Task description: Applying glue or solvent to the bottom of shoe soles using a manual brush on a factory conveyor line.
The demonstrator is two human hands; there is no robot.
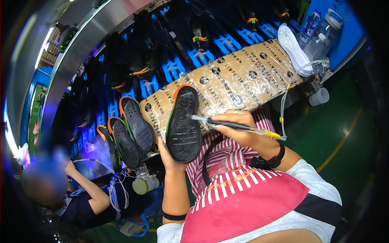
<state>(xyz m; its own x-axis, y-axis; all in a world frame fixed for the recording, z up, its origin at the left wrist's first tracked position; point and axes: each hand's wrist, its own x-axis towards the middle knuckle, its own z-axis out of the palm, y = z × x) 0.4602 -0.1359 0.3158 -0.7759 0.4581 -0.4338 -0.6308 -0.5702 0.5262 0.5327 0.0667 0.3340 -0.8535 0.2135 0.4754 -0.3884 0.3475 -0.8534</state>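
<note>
My left hand grips a black shoe sole with an orange and green rim from beneath its heel end. The sole's cupped face, dotted with small holes, is turned up. In my right hand is a glue brush with a dark handle; its yellow rear end meets a thin clear hose. The pale brush tip is over the middle of the sole, touching it or very close. Left of this sole, several similar black soles stand in a row along the bench edge.
A cardboard-covered ledge with smeared film runs before me. Beyond lies a blue-slatted conveyor carrying dark shoe parts. White insoles, bottles and a white cup are at right. A co-worker sits at lower left.
</note>
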